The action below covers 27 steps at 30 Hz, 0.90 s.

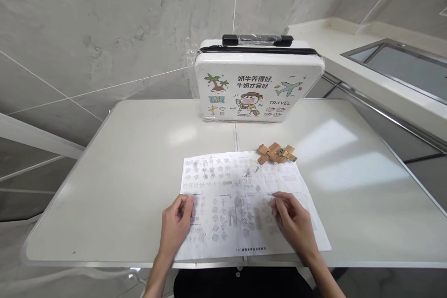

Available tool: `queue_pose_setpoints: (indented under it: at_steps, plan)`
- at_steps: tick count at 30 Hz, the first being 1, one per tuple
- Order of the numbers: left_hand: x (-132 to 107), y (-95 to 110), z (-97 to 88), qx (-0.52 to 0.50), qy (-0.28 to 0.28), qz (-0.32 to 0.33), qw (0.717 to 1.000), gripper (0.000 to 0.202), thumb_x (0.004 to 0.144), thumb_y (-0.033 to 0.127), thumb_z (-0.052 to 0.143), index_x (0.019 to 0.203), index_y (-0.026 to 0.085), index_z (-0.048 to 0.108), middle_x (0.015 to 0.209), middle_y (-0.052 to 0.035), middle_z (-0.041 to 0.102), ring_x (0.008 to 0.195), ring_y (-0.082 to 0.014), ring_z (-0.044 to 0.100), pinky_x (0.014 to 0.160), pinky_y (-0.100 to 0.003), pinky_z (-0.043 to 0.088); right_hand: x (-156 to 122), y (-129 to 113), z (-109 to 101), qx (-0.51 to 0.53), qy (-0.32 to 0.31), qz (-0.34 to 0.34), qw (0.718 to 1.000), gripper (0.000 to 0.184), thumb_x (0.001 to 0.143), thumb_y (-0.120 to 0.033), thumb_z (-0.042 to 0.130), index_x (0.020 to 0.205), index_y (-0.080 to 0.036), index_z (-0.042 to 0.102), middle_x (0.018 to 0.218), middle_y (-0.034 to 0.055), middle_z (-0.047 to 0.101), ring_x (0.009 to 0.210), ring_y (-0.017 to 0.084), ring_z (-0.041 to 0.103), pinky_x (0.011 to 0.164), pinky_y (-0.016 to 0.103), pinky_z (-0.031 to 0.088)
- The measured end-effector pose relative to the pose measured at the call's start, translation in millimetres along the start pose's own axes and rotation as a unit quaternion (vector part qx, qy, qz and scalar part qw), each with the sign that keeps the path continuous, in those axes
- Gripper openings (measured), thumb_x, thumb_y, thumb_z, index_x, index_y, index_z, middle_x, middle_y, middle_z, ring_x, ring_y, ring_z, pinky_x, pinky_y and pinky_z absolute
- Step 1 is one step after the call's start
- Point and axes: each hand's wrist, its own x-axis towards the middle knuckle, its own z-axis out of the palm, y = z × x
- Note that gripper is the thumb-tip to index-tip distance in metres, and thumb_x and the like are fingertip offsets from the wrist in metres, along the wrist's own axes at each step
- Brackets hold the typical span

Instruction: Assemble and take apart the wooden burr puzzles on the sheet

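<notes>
While our two bare hands lay low at the near half of the table, one white paper sheet (251, 243) printed with small grey diagrams spread flat between them, close to the near edge of the white rectangular tabletop (104, 186). From our view the sheet's longer axis seemed to run left to right, and its bold line of print (250, 249) sat along the edge nearest us. Our left hand (177, 219) curled at the sheet's left border, thumb and forefinger drawn near each other; we could not tell whether they pinched the paper. Our right hand (292, 219) bent loosely over the right part of the sheet, fingers pointing inward, and we could not tell whether its fingertips were together or gripped anything. At the far right corner of the sheet sat one cluster of tan wooden notched bars (274, 153), its long axis running left to right and its ends jutting out in crossed directions; we could not count the bars surely. Beyond it stood one white, plastic-wrapped case (260, 67), upright, its broad decorated front toward us, with one black handle (256, 40) on top, and two palm trees (216, 82) and one aeroplane (289, 88) pictured on it.
</notes>
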Motion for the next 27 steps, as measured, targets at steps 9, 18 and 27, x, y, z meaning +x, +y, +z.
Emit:
queue_pose_setpoints:
  at_steps: [9,18,27]
  plan:
    - [-0.4,-1.1,-2.1,0.007,-0.015,0.016,1.0,0.048,0.103,0.057,0.053,0.071,0.021,0.052,0.06,0.0042,0.049,0.054,-0.0117,0.044,0.055,-0.024,0.038,0.7,1.4,3.5,-0.053,0.011,-0.038,0.998,0.033,0.104,-0.052,0.058,0.108,-0.022,0.071,0.084,0.0073,0.075,0.064,0.02,0.063,0.058,0.029,0.053]
    - [2.7,-0.2,-1.2,0.021,-0.014,0.027,0.999,0.049,0.103,0.058,0.053,0.07,0.022,0.051,0.059,0.0046,0.048,0.054,-0.0116,0.042,0.054,-0.023,0.038,1.5,0.5,5.4,-0.045,0.026,-0.042,0.998,0.035,0.103,-0.054,0.058,0.107,-0.022,0.071,0.083,0.0067,0.075,0.066,0.02,0.064,0.061,0.03,0.054]
    - [7.8,7.4,3.5,0.076,-0.004,0.043,0.996,0.047,0.102,0.059,0.054,0.072,0.023,0.056,0.058,0.0041,0.05,0.052,-0.0127,0.045,0.053,-0.023,0.041,-0.1,2.7,1.8,-0.051,0.018,-0.033,0.998,0.035,0.105,-0.053,0.056,0.108,-0.022,0.071,0.084,0.0066,0.074,0.064,0.02,0.062,0.06,0.03,0.052]
